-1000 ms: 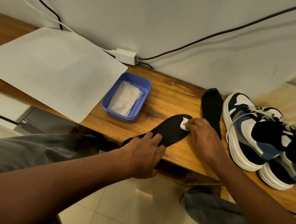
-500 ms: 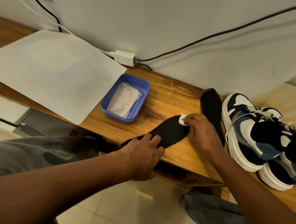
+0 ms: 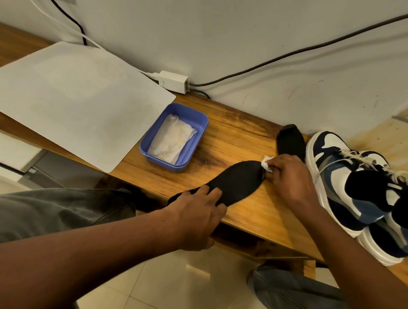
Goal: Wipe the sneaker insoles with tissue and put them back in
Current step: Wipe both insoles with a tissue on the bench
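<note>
A flat black foam insole [image 3: 234,179] lies diagonally on the wooden bench top [image 3: 235,130], its heel end overhanging the near edge and its toe end pointing far and right. The left hand [image 3: 195,217] grips the heel end, fingers laid across the top face and the thumb hidden under the edge. The right hand [image 3: 289,177] is curled around a small wad of white tissue [image 3: 266,162], pinching it at the fingertips; the wad sits against the insole's toe tip.

A second black insole [image 3: 290,141] lies flat just beyond the right hand, running toward the wall, its near end covered by that hand. Immediately to its right stand two navy, blue and white lace-up sneakers [image 3: 352,185], side by side, toes toward the wall, at the right end of the bench.

Left of the insoles sits a rectangular blue plastic tray [image 3: 199,140] holding folded white tissue sheets [image 3: 170,140]. Farther left, a large white flat board [image 3: 71,100] rests on the bench. A white power adapter [image 3: 173,81] lies against the wall with cables attached.
</note>
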Motion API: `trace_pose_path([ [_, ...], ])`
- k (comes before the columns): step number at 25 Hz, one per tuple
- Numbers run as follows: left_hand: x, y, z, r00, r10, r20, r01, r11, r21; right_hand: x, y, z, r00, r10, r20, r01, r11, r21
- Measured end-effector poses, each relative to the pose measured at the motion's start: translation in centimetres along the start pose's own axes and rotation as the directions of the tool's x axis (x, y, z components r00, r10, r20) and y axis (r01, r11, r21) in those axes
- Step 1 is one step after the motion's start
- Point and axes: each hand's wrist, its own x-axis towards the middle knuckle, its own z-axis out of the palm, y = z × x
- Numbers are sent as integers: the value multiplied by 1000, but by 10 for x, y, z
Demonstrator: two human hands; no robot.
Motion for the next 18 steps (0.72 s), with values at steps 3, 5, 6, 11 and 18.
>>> trace_pose_path([
  [3,-1,0,0,1000,-1,-4,1,1000,7,-4,-18,-6,995,-57,-84,77,964,256],
  [5,-1,1,-1,1000,0,-9,0,1000,4,-15,-32,-2,971,-236,48,209,926,316],
  [6,-1,1,-1,1000,0,-10,0,1000,1,-19,-35,2,940,-317,126,272,920,282],
  [11,-1,0,-1,1000,3,-4,-3,1000,-4,-15,-42,-1,904,-361,228,370,929,4],
  [18,0,0,-1,1000,2,-8,-2,1000,1,-23,-49,10,947,-255,195,253,967,37],
])
